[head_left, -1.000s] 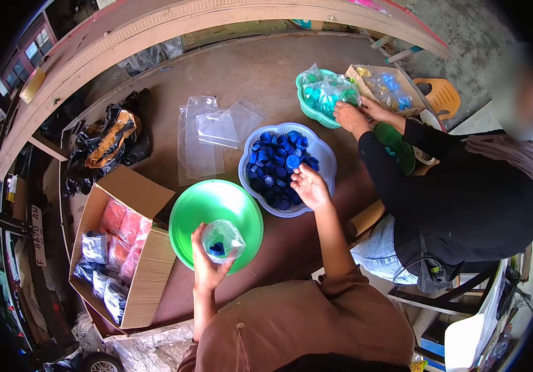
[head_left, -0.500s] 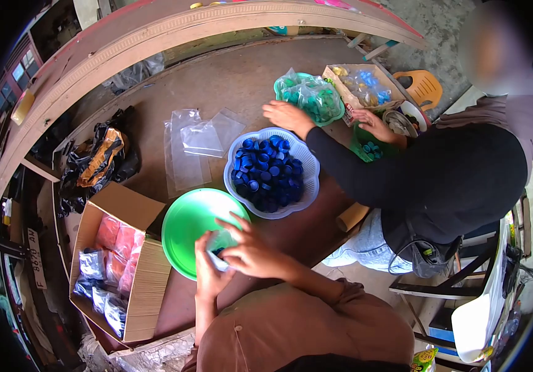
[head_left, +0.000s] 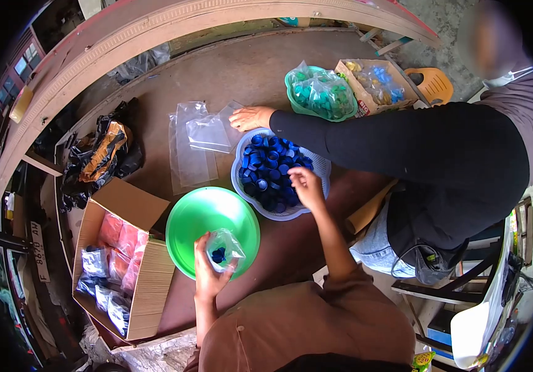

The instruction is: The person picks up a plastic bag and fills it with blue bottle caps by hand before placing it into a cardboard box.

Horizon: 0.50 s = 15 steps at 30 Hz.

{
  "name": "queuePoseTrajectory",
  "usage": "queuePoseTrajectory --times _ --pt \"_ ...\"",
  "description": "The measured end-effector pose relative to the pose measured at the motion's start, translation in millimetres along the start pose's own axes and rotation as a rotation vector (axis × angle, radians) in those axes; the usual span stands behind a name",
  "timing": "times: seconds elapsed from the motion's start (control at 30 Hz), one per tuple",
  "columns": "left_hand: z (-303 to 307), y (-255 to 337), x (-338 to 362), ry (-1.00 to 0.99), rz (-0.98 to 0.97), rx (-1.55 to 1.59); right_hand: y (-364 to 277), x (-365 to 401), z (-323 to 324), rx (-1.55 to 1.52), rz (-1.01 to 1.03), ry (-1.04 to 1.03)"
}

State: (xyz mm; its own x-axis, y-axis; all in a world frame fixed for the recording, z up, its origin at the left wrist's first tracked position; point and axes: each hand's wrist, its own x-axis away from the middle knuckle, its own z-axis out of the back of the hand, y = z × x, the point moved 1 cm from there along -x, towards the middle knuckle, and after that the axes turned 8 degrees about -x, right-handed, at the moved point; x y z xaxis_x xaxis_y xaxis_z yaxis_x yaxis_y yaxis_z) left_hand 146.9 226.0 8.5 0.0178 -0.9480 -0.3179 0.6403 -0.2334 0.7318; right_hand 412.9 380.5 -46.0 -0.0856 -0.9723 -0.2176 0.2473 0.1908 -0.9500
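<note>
Half a second ago both hands were together at the bag over the bowl. Now the right hand (head_left: 306, 186) has gone out to the pale blue scalloped plastic basket (head_left: 323, 167) of dark blue bottle caps (head_left: 272, 170). It hovers at the near edge, fingers curled down over the caps; whether it has one pinched I cannot tell. The left hand (head_left: 207, 276) stays put, closed round the lower part of the small clear plastic bag (head_left: 224, 245). That bag has a few blue caps in its bottom and hangs over the near side of the round bright green plastic bowl (head_left: 199, 214). The co-worker's hand (head_left: 251, 116), in a black sleeve, has moved from beside the green mesh basket (head_left: 291, 93) of bagged teal caps and now lies on the stack of flat clear plastic bags (head_left: 195, 149).

Everything sits on a worn brown wooden tabletop (head_left: 248, 68) with a curved raised edge. At the left stands an open cardboard box (head_left: 151, 276) of pink and blue packets, with a crumpled black plastic sack (head_left: 102, 152) beyond it. At the far right a small cardboard carton (head_left: 356, 87) sits just beside the mesh basket, and an orange plastic stool (head_left: 434, 84) stands on the concrete floor.
</note>
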Motion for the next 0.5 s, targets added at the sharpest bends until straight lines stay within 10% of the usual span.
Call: queuePoseTrajectory --times 0.33,0.5 --pt "0.7 -8.1 2.3 -0.001 0.062 0.005 52.2 -79.6 -2.1 0.870 0.256 0.176" --pt "4.1 -9.0 3.2 0.024 0.086 -0.017 51.4 -70.7 3.4 0.633 0.024 0.145"
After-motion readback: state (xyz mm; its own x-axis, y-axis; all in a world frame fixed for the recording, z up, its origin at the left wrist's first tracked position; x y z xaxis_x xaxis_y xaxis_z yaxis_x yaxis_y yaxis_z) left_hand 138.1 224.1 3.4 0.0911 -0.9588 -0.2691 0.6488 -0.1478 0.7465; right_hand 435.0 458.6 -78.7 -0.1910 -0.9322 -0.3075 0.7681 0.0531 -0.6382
